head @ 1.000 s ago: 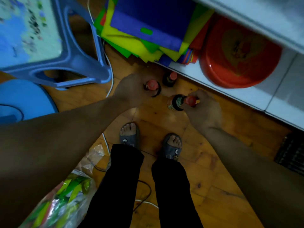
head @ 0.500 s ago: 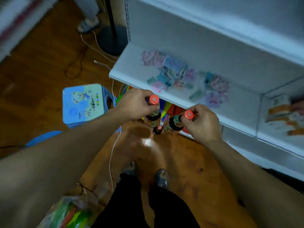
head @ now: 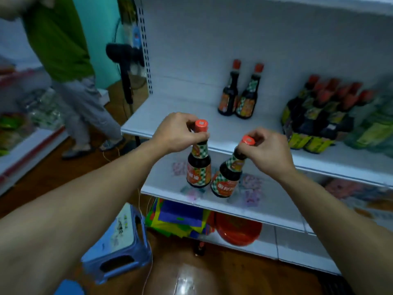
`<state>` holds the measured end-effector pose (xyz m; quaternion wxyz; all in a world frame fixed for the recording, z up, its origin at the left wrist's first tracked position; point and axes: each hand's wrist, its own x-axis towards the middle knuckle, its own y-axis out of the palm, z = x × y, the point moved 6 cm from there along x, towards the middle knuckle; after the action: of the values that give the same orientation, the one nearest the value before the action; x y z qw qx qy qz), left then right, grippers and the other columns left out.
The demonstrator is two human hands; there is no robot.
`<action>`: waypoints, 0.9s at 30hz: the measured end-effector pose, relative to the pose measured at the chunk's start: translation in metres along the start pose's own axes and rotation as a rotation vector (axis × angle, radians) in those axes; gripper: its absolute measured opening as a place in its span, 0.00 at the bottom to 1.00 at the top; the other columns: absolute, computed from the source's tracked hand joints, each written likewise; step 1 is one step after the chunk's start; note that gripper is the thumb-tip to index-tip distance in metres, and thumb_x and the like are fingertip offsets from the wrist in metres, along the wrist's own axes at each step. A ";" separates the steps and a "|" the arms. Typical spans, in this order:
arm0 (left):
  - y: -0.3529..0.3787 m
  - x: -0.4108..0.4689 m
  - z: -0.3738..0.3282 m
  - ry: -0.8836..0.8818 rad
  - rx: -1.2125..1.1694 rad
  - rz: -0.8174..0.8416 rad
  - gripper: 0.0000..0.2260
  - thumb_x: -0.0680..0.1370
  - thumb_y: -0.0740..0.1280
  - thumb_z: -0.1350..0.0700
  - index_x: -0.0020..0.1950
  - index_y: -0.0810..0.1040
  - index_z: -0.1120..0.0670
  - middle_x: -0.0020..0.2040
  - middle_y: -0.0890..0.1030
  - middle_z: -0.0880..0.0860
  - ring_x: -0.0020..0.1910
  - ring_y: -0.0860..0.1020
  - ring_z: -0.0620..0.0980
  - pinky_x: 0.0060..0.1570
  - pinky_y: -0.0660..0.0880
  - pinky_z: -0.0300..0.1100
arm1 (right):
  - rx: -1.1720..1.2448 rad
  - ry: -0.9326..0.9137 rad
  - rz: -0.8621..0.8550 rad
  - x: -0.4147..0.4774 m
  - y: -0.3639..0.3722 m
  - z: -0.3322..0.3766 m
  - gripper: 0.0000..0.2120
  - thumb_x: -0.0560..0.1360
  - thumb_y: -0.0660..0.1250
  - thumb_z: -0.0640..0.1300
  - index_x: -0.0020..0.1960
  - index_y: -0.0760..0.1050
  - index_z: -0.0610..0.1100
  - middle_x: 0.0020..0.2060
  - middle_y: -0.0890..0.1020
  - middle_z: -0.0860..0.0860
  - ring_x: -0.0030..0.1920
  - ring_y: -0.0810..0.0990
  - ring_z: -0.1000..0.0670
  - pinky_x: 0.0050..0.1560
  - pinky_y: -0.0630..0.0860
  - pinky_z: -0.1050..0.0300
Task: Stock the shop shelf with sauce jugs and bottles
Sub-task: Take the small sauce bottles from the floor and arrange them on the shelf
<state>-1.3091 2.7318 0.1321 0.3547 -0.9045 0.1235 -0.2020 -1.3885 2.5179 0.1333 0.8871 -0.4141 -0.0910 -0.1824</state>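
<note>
My left hand [head: 177, 133] grips the neck of a dark sauce bottle [head: 198, 167] with a red cap, held upright in the air. My right hand [head: 269, 150] pinches the neck of a second sauce bottle [head: 228, 177], which tilts to the left. Both bottles hang in front of the white shelf [head: 170, 116], just below its front edge. Two matching bottles [head: 238, 94] stand on that shelf near the back. A group of several dark bottles [head: 323, 116] with red caps fills the shelf's right side. One more bottle [head: 200, 248] stands on the floor below.
A person in a green top [head: 63, 50] walks at the left. A blue stool [head: 121, 241] stands on the wooden floor. The bottom shelf holds coloured bags [head: 180, 220] and a red basin [head: 238, 231]. Small packets lie on the lower shelf [head: 251, 188]. A black fan stand [head: 125, 67] is left of the shelving.
Both hands lifted their bottles from the floor up to shelf height, and my view rose from the floor to the shelves. One bottle stayed on the floor.
</note>
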 end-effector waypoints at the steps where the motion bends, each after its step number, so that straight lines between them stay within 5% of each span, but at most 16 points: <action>1: -0.007 0.007 -0.007 0.017 -0.009 -0.011 0.15 0.67 0.71 0.42 0.43 0.84 0.52 0.40 0.84 0.50 0.41 0.80 0.49 0.44 0.77 0.51 | 0.008 0.003 -0.026 0.006 -0.009 0.007 0.05 0.66 0.72 0.46 0.41 0.81 0.47 0.34 0.80 0.55 0.39 0.79 0.51 0.38 0.72 0.58; 7: -0.020 0.048 -0.032 0.044 -0.128 -0.062 0.09 0.68 0.74 0.46 0.42 0.82 0.49 0.37 0.82 0.45 0.37 0.79 0.46 0.40 0.76 0.44 | 0.084 0.044 -0.142 0.043 -0.049 0.020 0.03 0.66 0.72 0.47 0.39 0.78 0.52 0.34 0.80 0.59 0.37 0.79 0.54 0.40 0.78 0.56; 15: -0.001 0.105 -0.040 -0.031 -0.190 -0.154 0.12 0.68 0.74 0.44 0.47 0.82 0.48 0.43 0.83 0.48 0.44 0.81 0.48 0.48 0.80 0.47 | 0.102 0.053 -0.152 0.101 -0.054 -0.004 0.04 0.67 0.72 0.48 0.42 0.79 0.52 0.34 0.79 0.59 0.37 0.78 0.57 0.35 0.70 0.64; 20: 0.021 0.132 -0.043 -0.064 -0.128 -0.151 0.08 0.69 0.74 0.45 0.44 0.80 0.45 0.40 0.82 0.44 0.43 0.80 0.45 0.46 0.77 0.42 | 0.047 0.041 -0.140 0.131 -0.046 -0.023 0.08 0.65 0.71 0.52 0.43 0.82 0.53 0.40 0.84 0.55 0.43 0.82 0.52 0.43 0.80 0.55; 27: 0.048 0.154 -0.033 -0.121 -0.101 -0.130 0.09 0.70 0.73 0.43 0.45 0.81 0.45 0.44 0.83 0.44 0.45 0.81 0.44 0.47 0.78 0.42 | 0.058 0.033 -0.122 0.160 -0.036 -0.045 0.05 0.68 0.70 0.49 0.43 0.81 0.50 0.42 0.84 0.52 0.44 0.81 0.49 0.46 0.79 0.53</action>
<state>-1.1915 2.6217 0.1639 0.3016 -0.9379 0.0529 -0.1632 -1.2556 2.4221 0.1799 0.8872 -0.3789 -0.1068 -0.2405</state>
